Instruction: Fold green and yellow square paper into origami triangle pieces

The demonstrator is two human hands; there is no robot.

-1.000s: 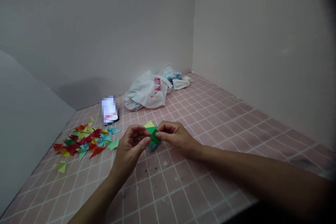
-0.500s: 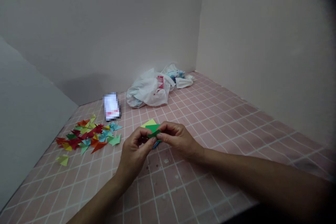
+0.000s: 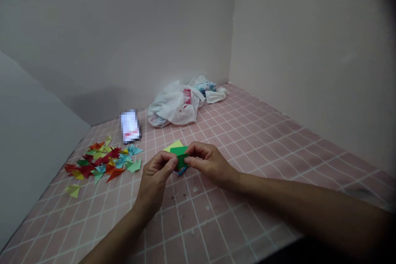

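Note:
Pinched between thumbs and fingertips of both hands is a small sheet of green origami paper point(image 3: 181, 154). My left hand point(image 3: 156, 175) grips its left edge, closed on it. My right hand point(image 3: 215, 167) is closed on the right edge, fingers curled above the thumb. Just behind and below the green paper lie more paper squares, a yellow sheet point(image 3: 174, 145) at the back and a blue edge point(image 3: 182, 171) at the front; the hands partly cover them.
Left of my hands lies a loose pile of small folded paper shapes point(image 3: 107, 160) in several colours. Behind it a lit phone point(image 3: 130, 126) leans. White plastic bags point(image 3: 176, 105) sit near the wall corner, on a pink tiled-pattern surface point(image 3: 235, 140) bounded by pale walls.
The green paper now shows a larger, flatter face toward me, where before its lower part was bent up. Both hands keep their pinch, nearly in place. The view has shifted slightly.

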